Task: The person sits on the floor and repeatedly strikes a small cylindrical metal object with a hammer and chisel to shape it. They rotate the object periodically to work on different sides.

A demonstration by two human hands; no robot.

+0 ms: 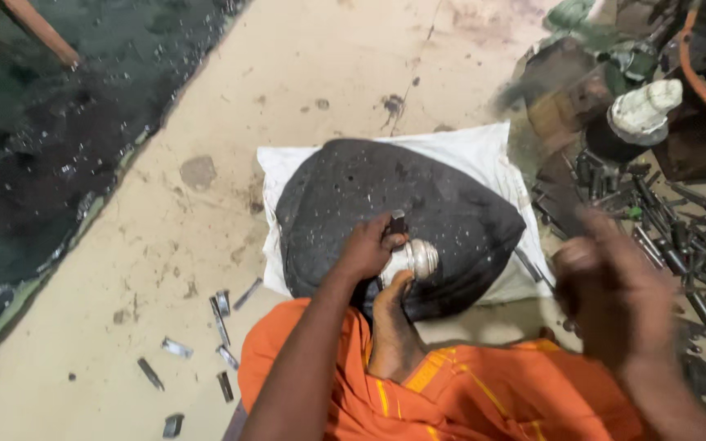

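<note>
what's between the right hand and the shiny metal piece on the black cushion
Nothing visible. The right hand, blurred, is off to the side over the heap of dark metal tools. The stretch of black cushion between it and the silver metal piece is bare. The left hand and a foot already pin that piece from the other side.

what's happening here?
A person in orange cloth sits on the floor. The left hand holds a small silvery metal part down on a black cushion, with a foot braced just below it. The right hand is blurred in mid-air near a pile of dark metal tools; whether it grips anything can't be told. Small metal bits lie on the floor.
</note>
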